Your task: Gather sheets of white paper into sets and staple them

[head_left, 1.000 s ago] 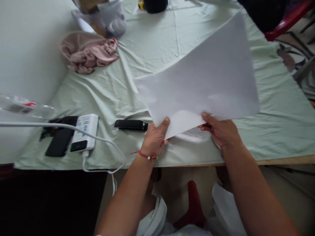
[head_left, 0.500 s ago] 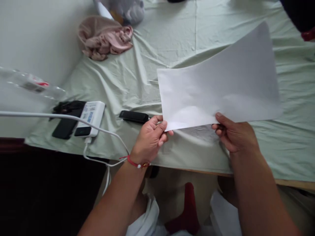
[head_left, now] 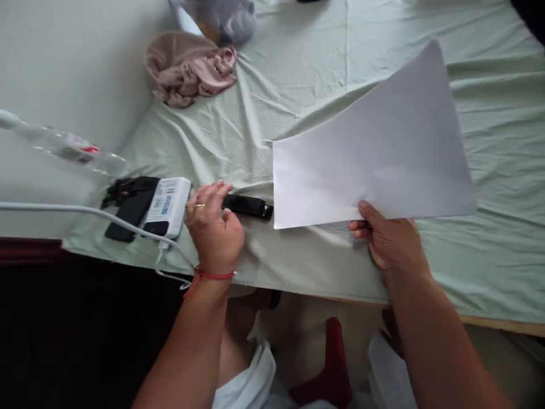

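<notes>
White paper [head_left: 374, 147] is held by its near edge in my right hand [head_left: 389, 236], thumb on top and fingers underneath. The sheet is raised over the green cloth, with its far right corner highest. My left hand [head_left: 215, 224] is off the paper, at the left end of a black stapler-like object [head_left: 249, 205] lying on the cloth. Its fingers are extended and partly cover that end; whether they touch it I cannot tell. The right end of the black object lies just left of the paper's left edge.
A white power bank [head_left: 172, 201] with a cable, a black phone [head_left: 131, 213] and a clear bottle [head_left: 80, 150] are at the left. Pink cloth [head_left: 193, 71] lies at the back left on the green sheet [head_left: 306, 62]. A red sock [head_left: 330, 363] shows below.
My left hand has let go of the paper's left corner and moved left to the black object. The paper, still in my right hand, has shifted slightly left.
</notes>
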Demonstrator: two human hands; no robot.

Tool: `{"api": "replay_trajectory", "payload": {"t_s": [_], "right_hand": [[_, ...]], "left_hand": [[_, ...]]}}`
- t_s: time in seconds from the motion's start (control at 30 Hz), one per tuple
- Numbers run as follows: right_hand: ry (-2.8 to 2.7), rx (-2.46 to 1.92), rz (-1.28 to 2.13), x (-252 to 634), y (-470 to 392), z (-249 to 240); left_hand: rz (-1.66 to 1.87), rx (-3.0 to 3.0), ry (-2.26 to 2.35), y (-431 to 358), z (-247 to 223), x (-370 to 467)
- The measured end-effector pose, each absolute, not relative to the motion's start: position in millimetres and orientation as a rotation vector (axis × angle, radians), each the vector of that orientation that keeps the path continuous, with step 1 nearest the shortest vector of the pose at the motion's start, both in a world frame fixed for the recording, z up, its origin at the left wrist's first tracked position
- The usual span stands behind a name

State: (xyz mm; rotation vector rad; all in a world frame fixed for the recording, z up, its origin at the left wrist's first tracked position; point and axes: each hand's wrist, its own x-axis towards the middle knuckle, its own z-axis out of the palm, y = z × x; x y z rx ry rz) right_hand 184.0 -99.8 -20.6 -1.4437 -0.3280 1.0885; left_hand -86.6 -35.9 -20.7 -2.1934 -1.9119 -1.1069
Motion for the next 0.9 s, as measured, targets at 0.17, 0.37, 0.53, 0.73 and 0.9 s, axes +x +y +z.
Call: {"api": "replay_trajectory", "payload": {"t_s": [0.17, 0.37, 0.53, 0.73, 0.9], "right_hand": [[-0.346, -1.469, 1.089, 177, -97, -19], [-0.417, -1.462, 1.083, 173, -96, -24], [-0.434, -1.473, 1.076, 173, -96, -26], [-0.439, -1.459, 1.069, 171, -96, -28], [-0.417, -1.440, 1.064, 170, -94, -26]], "left_hand": [[-0.932, -2.363, -2.063, -29, -33, -93], [-0.940, -2.422, -2.029, -40, -26, -86], [-1.023, -2.432, -2.074, -44, -27, -82], [-1.068, -2.348, -2.192, -43, -23, -70], [-0.891, -2.452, -2.222, -47, -19, -54]]}}
